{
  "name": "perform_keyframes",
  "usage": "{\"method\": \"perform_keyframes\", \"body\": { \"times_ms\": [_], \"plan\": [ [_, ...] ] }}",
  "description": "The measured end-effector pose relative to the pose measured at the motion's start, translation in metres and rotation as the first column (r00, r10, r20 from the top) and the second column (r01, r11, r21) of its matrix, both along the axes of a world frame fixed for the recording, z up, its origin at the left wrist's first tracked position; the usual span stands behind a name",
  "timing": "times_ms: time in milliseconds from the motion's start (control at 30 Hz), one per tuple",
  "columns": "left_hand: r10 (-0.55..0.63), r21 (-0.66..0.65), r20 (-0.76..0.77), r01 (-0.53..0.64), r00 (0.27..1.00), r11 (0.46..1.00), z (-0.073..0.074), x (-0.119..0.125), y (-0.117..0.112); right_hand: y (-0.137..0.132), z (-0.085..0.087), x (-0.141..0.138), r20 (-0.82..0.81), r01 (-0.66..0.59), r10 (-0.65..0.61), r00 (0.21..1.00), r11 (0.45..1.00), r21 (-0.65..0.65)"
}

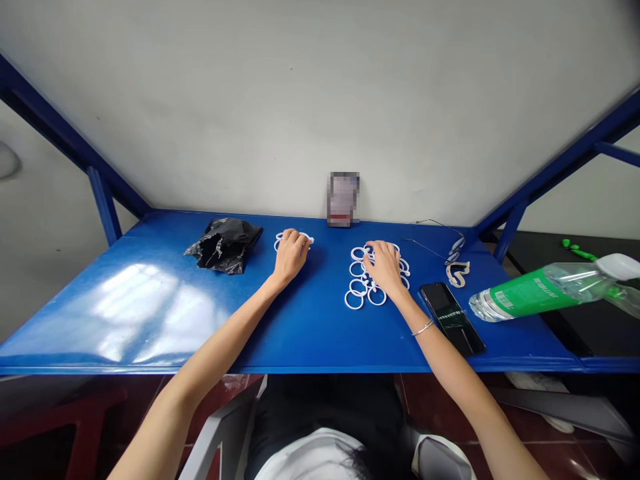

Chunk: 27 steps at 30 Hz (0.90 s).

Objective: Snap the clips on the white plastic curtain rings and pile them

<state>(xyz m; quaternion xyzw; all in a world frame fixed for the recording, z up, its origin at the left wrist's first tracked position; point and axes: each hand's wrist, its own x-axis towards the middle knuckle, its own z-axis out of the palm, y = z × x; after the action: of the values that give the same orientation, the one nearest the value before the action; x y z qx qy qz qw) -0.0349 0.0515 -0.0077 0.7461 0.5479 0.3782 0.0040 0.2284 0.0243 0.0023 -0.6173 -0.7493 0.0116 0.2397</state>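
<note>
On the blue table, white plastic curtain rings lie in two groups. My left hand [292, 257] rests over the smaller group of rings [279, 244], its fingers bent down and closed on them, with parts of the rings showing on both sides. My right hand [384, 265] is on the larger spread of overlapping rings [355, 299], its fingers curled onto rings at the far end. The right fingertips and the rings beneath the palm are partly hidden. Small knobs or loops show on several rings. A thin bracelet [423, 328] is around my right wrist.
A crumpled black plastic bag [227, 243] lies left. Against the wall leans a pixelated upright object [343, 200]. To the right are eyeglasses [455, 248], a white-strapped item [457, 273], a black phone [453, 319] and a green-labelled bottle [535, 293]. Blue frame bars [105, 207] flank the table [300, 333].
</note>
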Motion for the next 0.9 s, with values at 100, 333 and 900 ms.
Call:
{"method": "perform_keyframes", "body": {
  "times_ms": [100, 333, 900],
  "plan": [
    [0.158, 0.048, -0.12, -0.153, 0.98, 0.987, 0.0, -0.008, 0.003, 0.004, -0.003, 0.006, 0.009, 0.033, -0.032, 0.999, 0.999, -0.013],
    [0.146, -0.091, -0.147, -0.16, 0.978, 0.983, -0.007, -0.019, 0.007, 0.006, -0.004, 0.01, -0.001, -0.018, 0.018, 1.0, 0.995, -0.1],
    [0.103, -0.326, -0.15, -0.148, 0.983, 0.934, -0.014, -0.011, 0.003, 0.003, -0.003, 0.001, -0.001, -0.197, 0.198, 0.98, 0.974, -0.114]
  ]
}}
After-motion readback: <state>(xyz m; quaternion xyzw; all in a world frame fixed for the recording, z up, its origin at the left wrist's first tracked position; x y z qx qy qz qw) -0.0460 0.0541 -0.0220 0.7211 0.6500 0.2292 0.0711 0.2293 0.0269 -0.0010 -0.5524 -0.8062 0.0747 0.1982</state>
